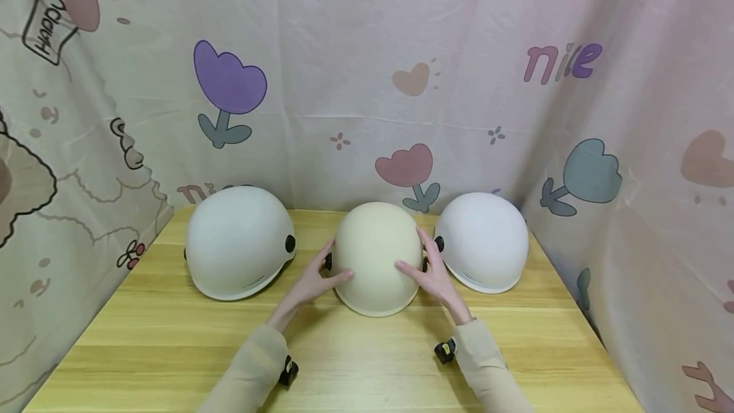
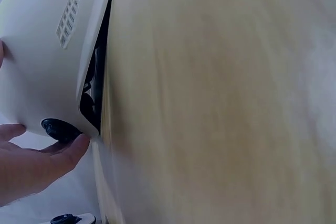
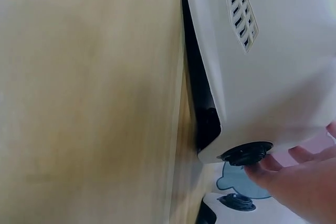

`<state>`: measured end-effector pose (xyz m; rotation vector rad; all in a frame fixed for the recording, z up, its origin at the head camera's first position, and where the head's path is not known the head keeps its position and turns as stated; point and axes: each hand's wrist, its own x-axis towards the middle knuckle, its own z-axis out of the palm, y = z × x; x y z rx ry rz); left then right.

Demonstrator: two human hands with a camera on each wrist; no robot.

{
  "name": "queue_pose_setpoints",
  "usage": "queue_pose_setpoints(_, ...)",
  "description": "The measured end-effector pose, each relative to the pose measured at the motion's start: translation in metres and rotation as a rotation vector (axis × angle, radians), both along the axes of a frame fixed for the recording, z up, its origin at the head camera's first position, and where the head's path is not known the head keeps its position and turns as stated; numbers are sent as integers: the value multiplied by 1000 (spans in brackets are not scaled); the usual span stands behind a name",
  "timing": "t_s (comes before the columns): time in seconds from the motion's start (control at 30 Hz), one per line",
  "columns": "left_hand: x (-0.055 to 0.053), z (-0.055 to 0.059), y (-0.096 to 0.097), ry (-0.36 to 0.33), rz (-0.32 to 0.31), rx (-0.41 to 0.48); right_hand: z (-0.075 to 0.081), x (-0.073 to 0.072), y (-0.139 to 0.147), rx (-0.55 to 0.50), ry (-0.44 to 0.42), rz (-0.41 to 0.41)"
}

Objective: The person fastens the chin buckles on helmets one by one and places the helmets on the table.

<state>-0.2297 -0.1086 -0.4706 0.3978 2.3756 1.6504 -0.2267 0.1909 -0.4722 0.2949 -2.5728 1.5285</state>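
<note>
A cream half-shell helmet (image 1: 375, 241) is between my two hands, dome up, in the middle of the table. My left hand (image 1: 314, 280) holds its left side, thumb on the front of the shell and fingers around the flank. Mirroring it, my right hand (image 1: 436, 276) grips the right side, thumb also on the shell. In the left wrist view, fingers lie beside a black side knob (image 2: 60, 129) near the rim. The right wrist view shows fingertips at the other black knob (image 3: 247, 153) and a slotted vent (image 3: 242, 14). Dark lining shows under the rim, close over the table.
A larger off-white helmet (image 1: 237, 241) stands on the wooden table (image 1: 367, 368) to the left. Another white helmet (image 1: 484, 241) is close by my right hand. Behind and at both sides hangs a patterned curtain (image 1: 344, 69).
</note>
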Motion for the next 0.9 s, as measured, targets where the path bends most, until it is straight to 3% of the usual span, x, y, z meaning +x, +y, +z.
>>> queue_pose_setpoints(0.27,0,0,2,9,19,44,6,5,-6,39,-39,-23)
queue_pose_setpoints(0.67,-1,-2,0,23,21,112,7,6,-7,18,-64,-17)
queue_pose_setpoints(0.9,0,-2,1,34,26,134,18,11,-12,1,-100,-5)
